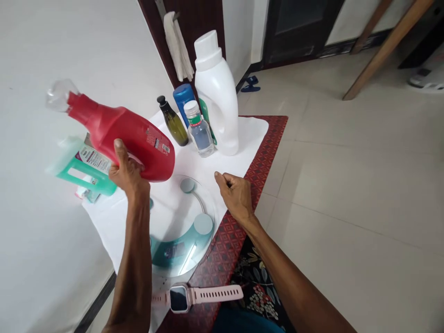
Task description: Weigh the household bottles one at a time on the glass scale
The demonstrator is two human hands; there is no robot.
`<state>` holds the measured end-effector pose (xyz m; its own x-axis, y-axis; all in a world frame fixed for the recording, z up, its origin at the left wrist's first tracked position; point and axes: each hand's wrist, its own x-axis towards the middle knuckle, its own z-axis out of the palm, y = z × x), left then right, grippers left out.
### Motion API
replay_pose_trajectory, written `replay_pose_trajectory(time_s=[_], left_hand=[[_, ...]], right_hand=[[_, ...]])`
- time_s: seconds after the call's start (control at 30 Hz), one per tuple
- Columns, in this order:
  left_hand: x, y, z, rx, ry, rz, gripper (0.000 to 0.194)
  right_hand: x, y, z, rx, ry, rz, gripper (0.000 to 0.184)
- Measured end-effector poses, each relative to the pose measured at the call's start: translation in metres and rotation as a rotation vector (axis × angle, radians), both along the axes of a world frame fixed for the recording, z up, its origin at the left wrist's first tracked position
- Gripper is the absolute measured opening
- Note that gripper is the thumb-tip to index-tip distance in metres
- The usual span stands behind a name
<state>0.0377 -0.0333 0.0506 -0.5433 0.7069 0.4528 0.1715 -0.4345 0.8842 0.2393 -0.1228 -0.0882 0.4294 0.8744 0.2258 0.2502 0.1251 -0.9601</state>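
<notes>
From my end, the left hand is closed on the red bottle, left of centre in the frame: fingers hooked through the handle opening and mostly hidden from me, thumb up along the near side. The right hand, just right of centre, is curled into a loose fist, thumb lying out toward upper left; I cannot tell whether anything sits inside the curl. It touches neither bottle nor scale that I can see. Left forearm runs nearly straight up from the bottom edge, wrist bent a little; right forearm slants in from the lower right corner, fist over the edge of the white cloth. I note the red bottle well tilted, its clear cap toward upper left and base toward lower right, a small printed label near the base. It looks lifted, the base overlapping the far rim of the glass scale, centre to lower centre. Behind its near side I have the green bottle, upper end blurred. At upper centre stand an olive bottle, a blue bottle, a clear bottle and a white bottle. A pink-strapped watch lies at bottom centre.
</notes>
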Motion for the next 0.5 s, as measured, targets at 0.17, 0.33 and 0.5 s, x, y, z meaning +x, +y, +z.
replay_pose_trajectory(time_s=[0.17, 0.33, 0.5], left_hand=[[0.034, 0.024, -0.020, -0.081, -0.074, -0.026, 0.059], [0.063, 0.025, -0.033, -0.008, -0.128, -0.159, 0.063], [0.089, 0.023, -0.036, 0.009, -0.167, -0.281, 0.065]], right_hand=[[0.000, 0.000, 0.001, -0.013, 0.003, -0.008, 0.058], [0.000, 0.001, -0.001, -0.010, -0.026, -0.019, 0.057], [0.000, 0.001, -0.001, -0.005, -0.032, -0.020, 0.057]])
